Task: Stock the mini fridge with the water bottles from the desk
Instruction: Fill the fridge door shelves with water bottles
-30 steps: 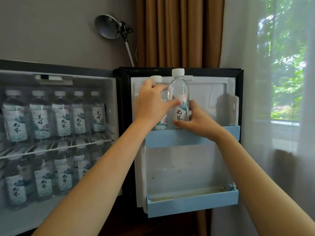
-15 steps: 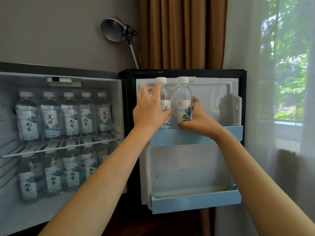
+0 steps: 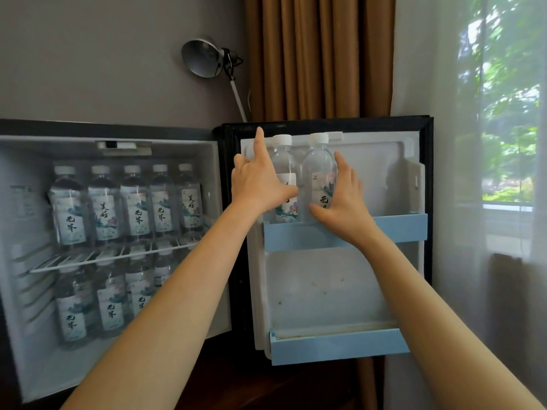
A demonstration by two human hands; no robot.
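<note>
L hand (image 3: 259, 184) covers most of L door bottle (image 3: 282, 161) label; R hand (image 3: 343, 199) hides lower R side of R door bottle (image 3: 318, 170). Both bases out of sight behind upper door shelf (image 3: 399, 229) rail. L side of mini fridge (image 3: 17, 321) cut by frame edge. The lower-row bottles (image 3: 111, 309) are blurry, caps partly behind wire rack (image 3: 103, 258). Foot of lamp (image 3: 204, 59) stem hidden behind door.

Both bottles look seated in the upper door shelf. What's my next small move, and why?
The left water bottle and right water bottle stand upright, side by side, in the upper door shelf; the left hand and right hand lie against them with straight fingers, gripping nothing. So probably draw both hands straight back.
</note>
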